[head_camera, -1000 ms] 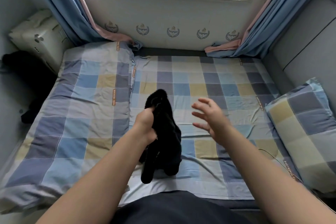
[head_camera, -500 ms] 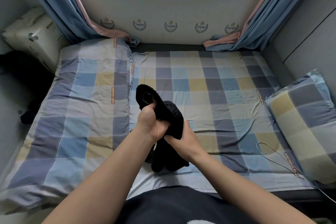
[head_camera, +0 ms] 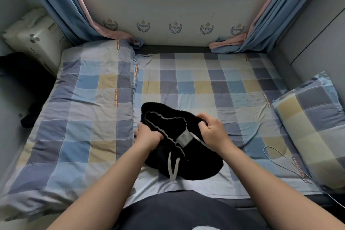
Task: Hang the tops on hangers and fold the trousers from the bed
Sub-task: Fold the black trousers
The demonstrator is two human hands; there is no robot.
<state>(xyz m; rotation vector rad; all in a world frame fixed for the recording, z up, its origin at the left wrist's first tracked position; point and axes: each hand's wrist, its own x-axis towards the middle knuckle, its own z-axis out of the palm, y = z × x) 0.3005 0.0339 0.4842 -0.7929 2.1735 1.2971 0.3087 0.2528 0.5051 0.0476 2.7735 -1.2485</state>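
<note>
A pair of black fleece trousers point(head_camera: 197, 164) with a white drawstring and a white label inside the waistband lies bunched near the front edge of the checked bed point(head_camera: 196, 84). My left hand point(head_camera: 148, 136) grips the waistband on its left side. My right hand point(head_camera: 212, 130) grips the waistband on its right side. Between them the waistband is stretched open, showing the inside and the label. The legs lie crumpled below my hands.
A folded checked quilt point(head_camera: 78, 114) covers the bed's left part. A checked pillow point(head_camera: 313, 123) leans at the right, with a thin wire hanger point(head_camera: 280, 157) beside it. A white bag point(head_camera: 33, 37) and dark clothes point(head_camera: 24, 80) sit at the far left. Curtains hang at both back corners.
My right hand came over from the open air and took hold of the trousers. Both hands then spread the bunched garment, pulling the waistband open. The view tilted down slightly.
</note>
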